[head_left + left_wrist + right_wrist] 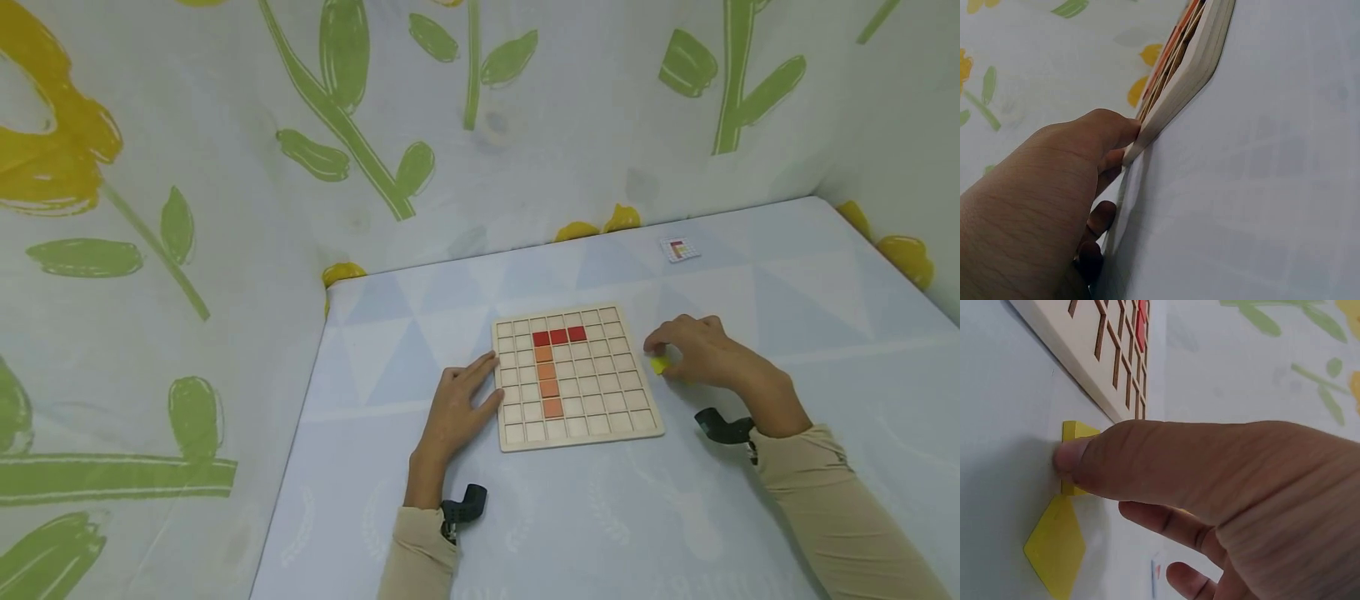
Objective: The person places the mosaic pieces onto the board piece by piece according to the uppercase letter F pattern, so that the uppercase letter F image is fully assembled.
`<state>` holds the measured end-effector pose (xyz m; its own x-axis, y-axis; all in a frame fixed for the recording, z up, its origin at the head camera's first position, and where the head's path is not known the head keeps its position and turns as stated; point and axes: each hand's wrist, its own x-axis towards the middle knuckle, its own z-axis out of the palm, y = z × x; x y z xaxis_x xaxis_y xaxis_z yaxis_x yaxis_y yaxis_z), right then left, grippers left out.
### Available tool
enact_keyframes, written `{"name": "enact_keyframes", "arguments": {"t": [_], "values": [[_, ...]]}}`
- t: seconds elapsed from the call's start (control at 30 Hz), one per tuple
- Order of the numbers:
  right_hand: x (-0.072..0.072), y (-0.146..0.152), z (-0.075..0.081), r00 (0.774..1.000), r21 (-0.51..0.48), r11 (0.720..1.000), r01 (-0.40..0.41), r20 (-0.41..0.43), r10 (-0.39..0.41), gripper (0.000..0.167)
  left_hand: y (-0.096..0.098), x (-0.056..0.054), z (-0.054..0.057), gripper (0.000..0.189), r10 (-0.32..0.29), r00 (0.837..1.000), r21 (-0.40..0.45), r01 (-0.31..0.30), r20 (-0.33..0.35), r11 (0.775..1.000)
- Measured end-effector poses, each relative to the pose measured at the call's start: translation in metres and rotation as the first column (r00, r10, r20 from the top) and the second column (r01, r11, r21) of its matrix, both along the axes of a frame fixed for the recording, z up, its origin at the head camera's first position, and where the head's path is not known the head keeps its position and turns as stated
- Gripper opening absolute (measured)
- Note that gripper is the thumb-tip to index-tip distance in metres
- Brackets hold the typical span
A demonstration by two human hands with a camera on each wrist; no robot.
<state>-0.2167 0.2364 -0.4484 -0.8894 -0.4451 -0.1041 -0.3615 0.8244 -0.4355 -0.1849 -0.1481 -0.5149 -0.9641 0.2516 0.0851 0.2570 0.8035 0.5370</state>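
Note:
A wooden grid board (598, 383) lies flat on the table, with three red tiles (558, 336) in a row and a column of several orange tiles (549, 388) beneath the leftmost one. My left hand (456, 410) touches the board's left edge with thumb and fingertips, the thumb against its rim (1172, 97) in the left wrist view. Just off the board's right side, my right hand (701, 354) pinches a yellow tile (659, 365), its thumb covering part of it. Beside that in the right wrist view lies another yellow tile (1057, 547) on the table.
A small card (680, 249) with a printed coloured grid lies near the table's back edge. Black wrist cameras (723, 427) sit at both cuffs. A flower-patterned cloth (495, 167) hangs behind and beside the table (570, 533).

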Motion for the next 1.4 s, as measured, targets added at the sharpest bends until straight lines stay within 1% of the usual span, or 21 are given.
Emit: {"name": "enact_keyframes", "arguments": {"t": [0.17, 0.37, 0.47, 0.6, 0.7, 0.87, 0.97, 1.13, 1.27, 1.4], "values": [[0.002, 0.0, 0.003, 1.0, -0.003, 1.0, 0.01, -0.019, -0.01, 0.033, 0.001, 0.0, 0.0, 0.056, -0.009, 1.0, 0.0, 0.009, -0.013, 1.0], [0.004, 0.002, 0.004, 0.999, 0.015, 1.0, 0.011, 0.042, -0.011, 0.04, 0.001, 0.001, 0.002, 0.055, -0.008, 1.0, 0.003, 0.008, -0.02, 1.0], [0.005, 0.003, 0.001, 0.999, 0.007, 1.0, 0.008, 0.044, -0.008, 0.038, 0.0, 0.001, 0.002, 0.054, -0.009, 1.0, 0.008, 0.009, -0.023, 1.0], [0.005, 0.003, -0.004, 1.0, -0.009, 1.0, 0.012, 0.011, -0.012, 0.034, -0.001, 0.003, 0.001, 0.055, -0.002, 1.0, 0.009, 0.002, -0.005, 1.0], [0.005, 0.004, -0.003, 0.999, -0.019, 0.999, 0.027, -0.019, -0.028, 0.035, -0.001, 0.002, 0.0, 0.055, -0.003, 1.0, 0.019, 0.003, -0.004, 1.0], [0.006, 0.003, 0.003, 0.997, -0.038, 0.999, 0.037, -0.06, -0.039, 0.037, 0.0, 0.0, -0.001, 0.055, 0.001, 1.0, 0.011, -0.001, -0.009, 1.0], [0.005, 0.0, 0.008, 0.996, -0.049, 0.998, 0.033, -0.085, -0.037, 0.035, -0.001, 0.001, -0.001, 0.055, 0.005, 1.0, 0.015, -0.005, -0.003, 1.0], [0.003, -0.008, 0.018, 0.988, -0.066, 0.998, 0.023, -0.149, -0.032, 0.035, -0.001, 0.002, -0.003, 0.055, -0.008, 1.0, 0.03, 0.008, -0.006, 1.0], [0.003, -0.02, 0.024, 0.98, -0.095, 0.995, -0.006, -0.199, -0.013, 0.035, -0.001, 0.003, -0.002, 0.055, -0.012, 1.0, 0.026, 0.012, -0.015, 1.0], [0.002, -0.033, 0.027, 0.972, -0.099, 0.995, -0.031, -0.233, 0.007, 0.035, -0.001, 0.002, 0.001, 0.055, -0.009, 1.0, 0.015, 0.009, -0.013, 1.0]]}}
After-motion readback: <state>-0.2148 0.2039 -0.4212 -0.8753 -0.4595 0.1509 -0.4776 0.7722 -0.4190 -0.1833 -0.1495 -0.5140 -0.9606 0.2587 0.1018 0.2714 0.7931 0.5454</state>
